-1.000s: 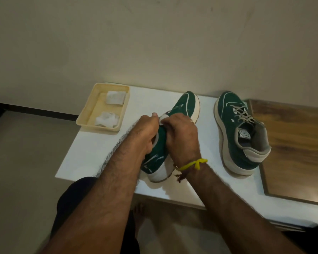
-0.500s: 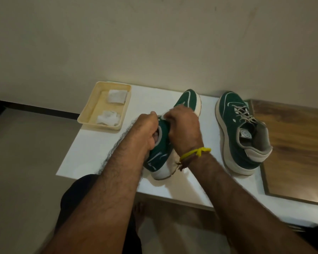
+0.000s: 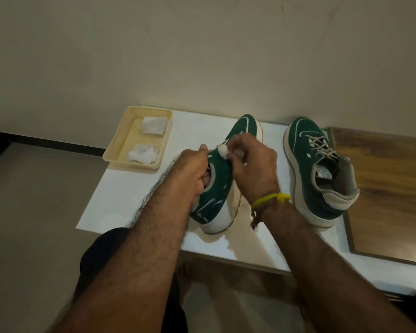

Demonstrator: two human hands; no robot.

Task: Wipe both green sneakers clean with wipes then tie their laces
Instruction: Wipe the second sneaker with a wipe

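A green sneaker (image 3: 217,198) with a white sole lies tilted on its side on the white table (image 3: 120,200). My left hand (image 3: 190,173) grips its collar, fingers inside the opening. My right hand (image 3: 252,164) presses a small white wipe (image 3: 222,148) against the sneaker's upper side. Its laces are hidden behind my hands. The second green sneaker (image 3: 315,171) stands upright to the right, laces loose, touched by neither hand.
A cream tray (image 3: 120,145) at the table's back left holds two white wipes (image 3: 154,125). A wooden board (image 3: 389,188) lies at the right edge. The wall runs just behind the table. My knee and bare foot show below the front edge.
My right hand has slid forward along the tilted sneaker with the wipe, which now shows at my fingertips. My left hand keeps its hold on the collar.
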